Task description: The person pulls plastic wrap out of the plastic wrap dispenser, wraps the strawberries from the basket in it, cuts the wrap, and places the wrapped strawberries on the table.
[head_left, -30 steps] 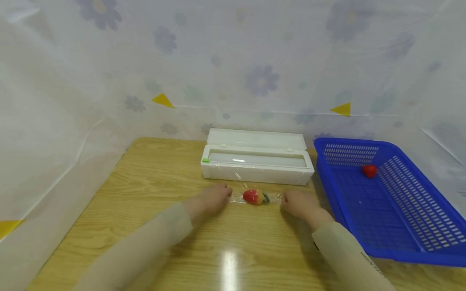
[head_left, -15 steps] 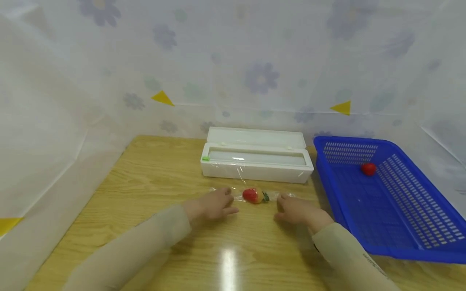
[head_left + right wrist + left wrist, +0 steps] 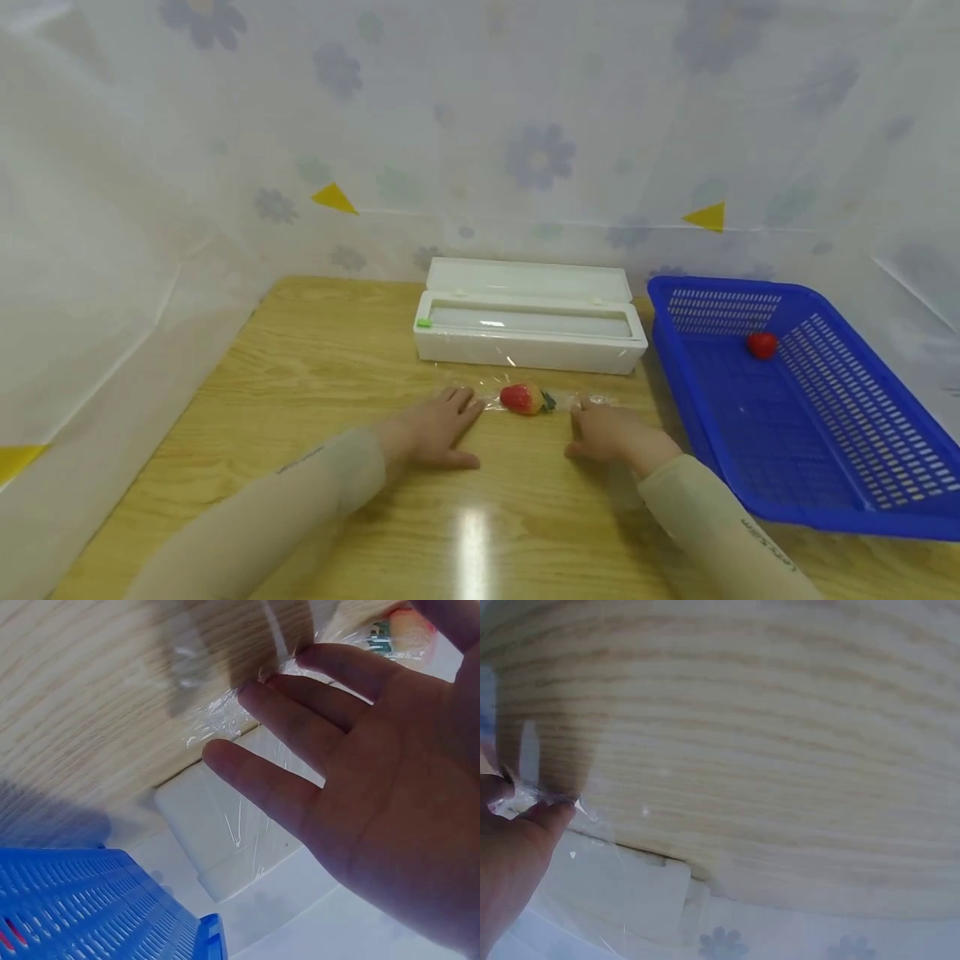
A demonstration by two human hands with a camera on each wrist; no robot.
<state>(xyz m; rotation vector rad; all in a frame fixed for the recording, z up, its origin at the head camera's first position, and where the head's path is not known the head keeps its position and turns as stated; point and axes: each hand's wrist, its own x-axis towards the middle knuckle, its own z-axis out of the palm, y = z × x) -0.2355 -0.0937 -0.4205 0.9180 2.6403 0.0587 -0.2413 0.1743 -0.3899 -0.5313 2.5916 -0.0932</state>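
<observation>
A strawberry [image 3: 521, 399] in clear plastic film [image 3: 223, 712] lies on the bench [image 3: 337, 342] below the middle of the head view, its red tip near the left hand [image 3: 437, 429], whose fingers are spread, and its leafy end toward the right hand [image 3: 613, 432], whose fingers are straightened and parted, both hands apart from it.

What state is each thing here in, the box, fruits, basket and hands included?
White box: lid open
Green tab: at the box's left end
Strawberry-like fruit: lying on its side
Clear film: over that fruit, crumpled on either side
Blue basket: upright, holding a red fruit
Left hand: fingers spread
Right hand: fingers extended
</observation>
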